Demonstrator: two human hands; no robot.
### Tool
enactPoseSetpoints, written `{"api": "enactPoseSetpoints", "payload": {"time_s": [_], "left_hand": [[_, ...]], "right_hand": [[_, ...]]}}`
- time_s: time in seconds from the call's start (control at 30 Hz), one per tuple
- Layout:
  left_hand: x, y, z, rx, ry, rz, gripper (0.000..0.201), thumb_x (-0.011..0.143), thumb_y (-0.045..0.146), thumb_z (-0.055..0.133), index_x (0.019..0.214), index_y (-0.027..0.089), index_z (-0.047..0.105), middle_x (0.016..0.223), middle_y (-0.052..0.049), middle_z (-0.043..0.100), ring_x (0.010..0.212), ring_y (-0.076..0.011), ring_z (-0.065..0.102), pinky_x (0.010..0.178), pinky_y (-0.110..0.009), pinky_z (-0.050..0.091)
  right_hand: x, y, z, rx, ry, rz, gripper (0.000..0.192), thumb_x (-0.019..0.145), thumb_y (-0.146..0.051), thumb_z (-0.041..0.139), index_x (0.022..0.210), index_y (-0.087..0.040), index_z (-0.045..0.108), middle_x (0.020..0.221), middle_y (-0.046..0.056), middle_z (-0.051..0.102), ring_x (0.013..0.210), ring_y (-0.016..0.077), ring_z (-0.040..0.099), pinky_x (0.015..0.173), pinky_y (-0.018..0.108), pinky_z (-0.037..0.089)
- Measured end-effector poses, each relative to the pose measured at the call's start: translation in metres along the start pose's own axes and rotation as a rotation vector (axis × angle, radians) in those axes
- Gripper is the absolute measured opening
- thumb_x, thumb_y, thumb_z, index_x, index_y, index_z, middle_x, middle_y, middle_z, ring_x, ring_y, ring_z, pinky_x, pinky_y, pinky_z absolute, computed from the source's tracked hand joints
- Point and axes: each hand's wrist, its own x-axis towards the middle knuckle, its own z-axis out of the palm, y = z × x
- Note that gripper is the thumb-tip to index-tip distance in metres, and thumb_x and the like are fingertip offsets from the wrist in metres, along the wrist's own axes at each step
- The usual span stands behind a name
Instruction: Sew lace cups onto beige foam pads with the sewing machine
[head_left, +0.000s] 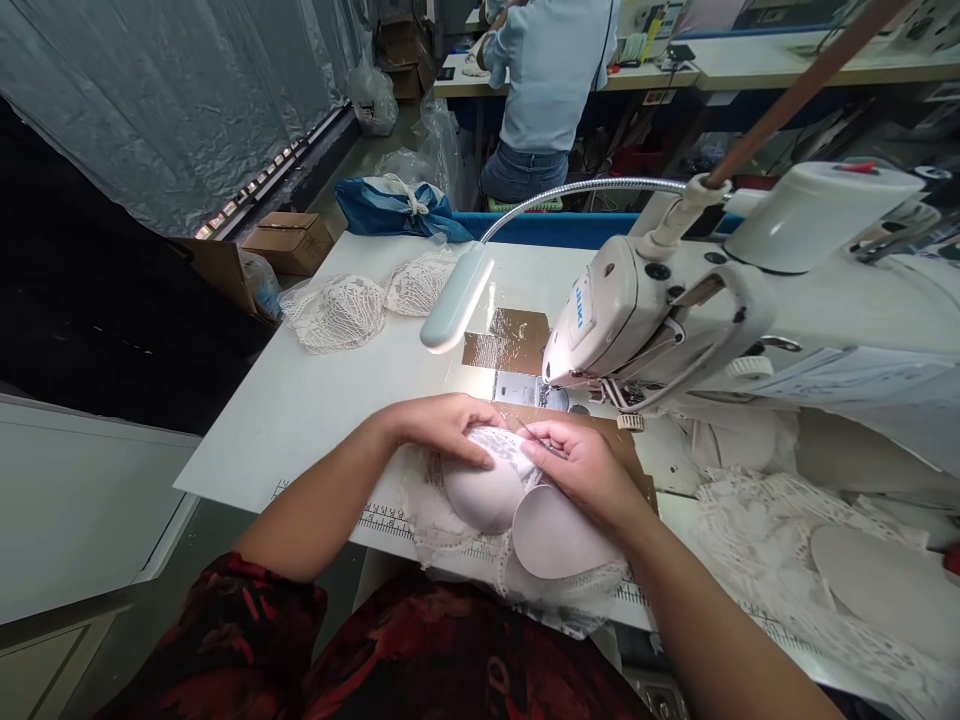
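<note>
A white lace bra (487,495) with smooth, pale moulded cups lies at the front edge of the table, inner sides up. My left hand (454,430) is closed on the lace at the top of the left cup, thumb on the inside. Against the same lace, nearer the middle, my right hand (581,465) pinches the edge. A thin dark object, too small to identify, shows at the right fingertips. Just beyond both hands is the needle area of a white sewing machine (600,310). The bra's lower lace hangs toward my lap.
A lamp (457,300) on a bendable neck hangs over the white table (255,430). Another lace bra (341,312) lies at the back left. More lace pieces (795,560) are heaped at right. A person in a light blue shirt (555,75) sits beyond.
</note>
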Motion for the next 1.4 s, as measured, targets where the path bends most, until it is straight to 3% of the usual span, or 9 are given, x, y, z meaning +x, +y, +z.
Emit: {"api": "enactPoseSetpoints", "payload": {"time_s": [0.07, 0.2, 0.3, 0.43, 0.67, 0.9, 1.0, 1.13, 1.4], "left_hand": [[-0.011, -0.001, -0.013, 0.026, -0.004, -0.081, 0.049, 0.070, 0.027, 0.076, 0.115, 0.015, 0.061, 0.098, -0.006, 0.066, 0.083, -0.0164, 0.061, 0.068, -0.023, 0.046], [-0.024, -0.002, -0.027, 0.033, 0.185, -0.053, 0.045, 0.073, 0.026, 0.071, 0.114, 0.013, 0.060, 0.094, -0.005, 0.064, 0.081, -0.0150, 0.059, 0.071, -0.025, 0.045], [-0.021, 0.001, -0.022, 0.031, 0.286, 0.035, 0.041, 0.076, 0.027, 0.068, 0.113, 0.014, 0.059, 0.096, -0.005, 0.063, 0.085, -0.0158, 0.059, 0.074, -0.026, 0.045], [-0.011, 0.005, -0.004, 0.054, 0.281, 0.115, 0.036, 0.077, 0.027, 0.067, 0.110, 0.014, 0.062, 0.098, -0.005, 0.064, 0.088, -0.0168, 0.059, 0.075, -0.026, 0.046], [0.003, 0.006, 0.018, 0.011, 0.315, 0.160, 0.035, 0.077, 0.029, 0.070, 0.108, 0.016, 0.062, 0.102, -0.005, 0.063, 0.092, -0.0171, 0.058, 0.078, -0.026, 0.045], [0.005, 0.010, 0.020, -0.142, 0.265, 0.022, 0.026, 0.077, 0.036, 0.071, 0.081, 0.011, 0.064, 0.072, -0.001, 0.059, 0.064, -0.0101, 0.052, 0.056, -0.020, 0.039], [0.005, 0.010, 0.019, -0.223, 0.229, 0.030, 0.024, 0.078, 0.035, 0.071, 0.082, 0.011, 0.068, 0.070, -0.001, 0.061, 0.063, -0.0100, 0.053, 0.058, -0.021, 0.042], [0.004, 0.007, 0.017, -0.273, 0.230, 0.035, 0.025, 0.079, 0.034, 0.070, 0.091, 0.012, 0.072, 0.084, -0.006, 0.069, 0.074, -0.0145, 0.061, 0.068, -0.025, 0.049], [0.007, 0.003, 0.020, -0.311, 0.207, 0.003, 0.030, 0.078, 0.036, 0.072, 0.093, 0.010, 0.073, 0.088, -0.009, 0.071, 0.080, -0.0180, 0.064, 0.072, -0.029, 0.051]], "right_hand": [[-0.001, -0.002, -0.005, -0.105, 0.023, 0.000, 0.027, 0.086, -0.044, 0.055, 0.083, -0.019, 0.066, 0.079, 0.003, 0.065, 0.075, 0.0180, 0.059, 0.067, 0.030, 0.045], [-0.002, -0.003, -0.010, -0.095, -0.216, -0.047, 0.027, 0.084, -0.044, 0.057, 0.073, -0.019, 0.061, 0.071, -0.001, 0.058, 0.068, 0.0144, 0.052, 0.063, 0.027, 0.040], [0.001, 0.000, -0.004, 0.081, -0.127, -0.012, 0.029, 0.088, -0.048, 0.051, 0.084, -0.021, 0.061, 0.074, -0.002, 0.057, 0.058, 0.0105, 0.046, 0.058, 0.026, 0.039], [0.004, 0.003, 0.005, 0.210, -0.006, 0.010, 0.039, 0.083, -0.049, 0.059, 0.109, -0.021, 0.059, 0.087, 0.001, 0.060, 0.064, 0.0122, 0.052, 0.062, 0.027, 0.044], [0.000, -0.004, 0.004, 0.011, 0.058, -0.108, 0.025, 0.084, -0.044, 0.059, 0.078, -0.019, 0.060, 0.074, -0.001, 0.055, 0.069, 0.0136, 0.048, 0.064, 0.026, 0.040], [-0.002, -0.001, 0.003, 0.004, 0.117, -0.098, 0.029, 0.084, -0.045, 0.058, 0.098, -0.020, 0.064, 0.091, 0.005, 0.065, 0.083, 0.0189, 0.059, 0.070, 0.030, 0.048], [-0.002, 0.003, 0.001, 0.159, 0.087, -0.076, 0.043, 0.085, -0.050, 0.056, 0.116, -0.021, 0.057, 0.089, 0.005, 0.064, 0.075, 0.0174, 0.061, 0.063, 0.029, 0.051], [-0.003, 0.003, -0.005, 0.193, 0.011, -0.058, 0.041, 0.086, -0.049, 0.055, 0.116, -0.020, 0.058, 0.073, 0.000, 0.058, 0.057, 0.0122, 0.054, 0.053, 0.026, 0.047], [-0.002, 0.001, -0.002, 0.118, -0.040, -0.087, 0.028, 0.082, -0.042, 0.062, 0.100, -0.020, 0.062, 0.089, 0.005, 0.067, 0.079, 0.0174, 0.063, 0.069, 0.030, 0.051]]}}
